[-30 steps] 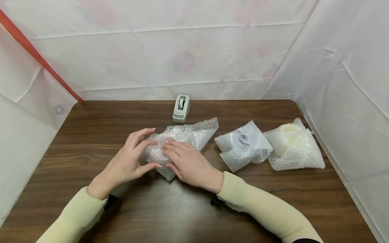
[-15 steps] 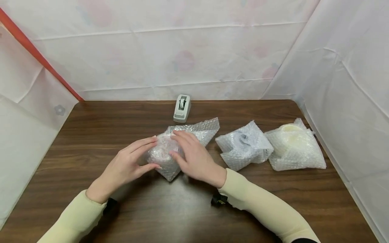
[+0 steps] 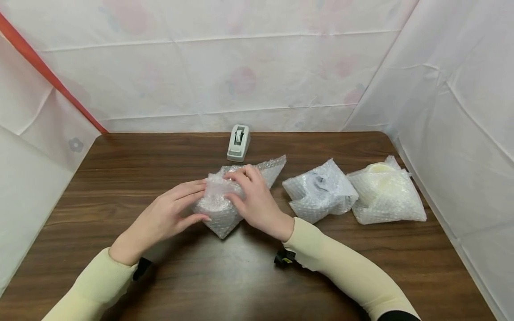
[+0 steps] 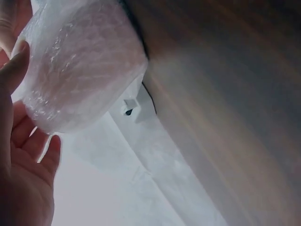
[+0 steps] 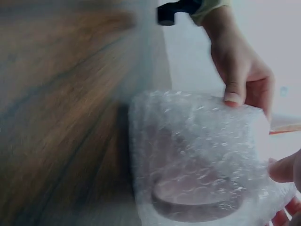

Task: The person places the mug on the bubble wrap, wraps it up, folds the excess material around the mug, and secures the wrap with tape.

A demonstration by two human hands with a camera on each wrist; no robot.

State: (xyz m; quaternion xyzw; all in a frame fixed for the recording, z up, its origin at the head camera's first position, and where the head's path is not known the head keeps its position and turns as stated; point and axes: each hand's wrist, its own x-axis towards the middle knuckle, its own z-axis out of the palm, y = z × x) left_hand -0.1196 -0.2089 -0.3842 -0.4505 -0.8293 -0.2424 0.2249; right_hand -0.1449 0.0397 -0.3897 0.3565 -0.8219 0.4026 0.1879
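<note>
A bubble-wrapped bundle (image 3: 218, 203) rests on the table in front of both hands, one pointed flap of wrap reaching to the back right. Through the plastic a rounded pinkish thing with a curved edge shows (image 5: 197, 202); its kind is hidden by the wrap. My left hand (image 3: 172, 209) holds the bundle's left side, thumb at the near side and fingers along the far side. On top and to the right, my right hand (image 3: 259, 203) pinches the bubble wrap between thumb and bent fingers. In the right wrist view, the left thumb (image 5: 233, 96) presses against the wrap.
Two more bubble-wrapped bundles lie to the right: one with a greyish thing inside (image 3: 321, 189), one with a pale yellow round thing (image 3: 387, 191). A white tape dispenser (image 3: 238, 145) stands behind the bundle. White sheets (image 3: 241, 80) hang round the wooden table (image 3: 132, 156).
The right hand has lifted from lying flat on the wrap, shifted right and back, and bent its fingers into a pinch. The left hand has kept its place at the bundle's side.
</note>
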